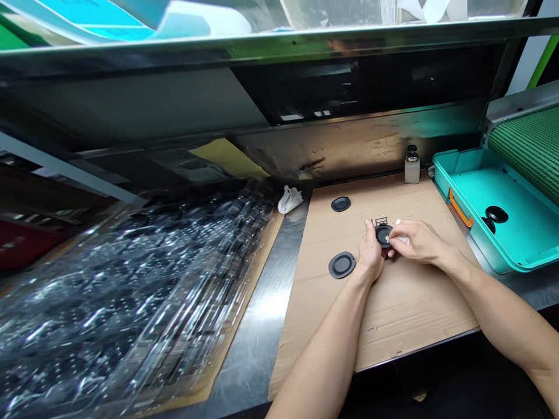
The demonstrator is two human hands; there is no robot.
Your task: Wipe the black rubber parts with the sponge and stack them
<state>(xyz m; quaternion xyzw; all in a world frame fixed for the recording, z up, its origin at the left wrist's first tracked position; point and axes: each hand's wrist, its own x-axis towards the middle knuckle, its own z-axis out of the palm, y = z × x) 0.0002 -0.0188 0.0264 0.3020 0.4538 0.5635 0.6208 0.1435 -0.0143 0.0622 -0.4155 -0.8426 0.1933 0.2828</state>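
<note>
My left hand (372,250) grips a small black disc-shaped part (383,235) by its edge, with the thumb along its left side. Above that part, my right hand (413,240) pinches a small white piece, perhaps cloth or swab (402,239), and touches it to the dark face. Both hands are over the cardboard sheet (419,314). Two similar black oval parts lie flat to the left of my hands: a far one (340,203) and a nearer one (342,265).
Clear plastic trays of dark parts (144,279) fill the left side. A crumpled white cloth (289,199) lies by the cardboard. A small bottle with dark cap (411,166) stands at the back. At right, a teal bin (515,256) holds a few black parts, beside a green conveyor belt (530,148).
</note>
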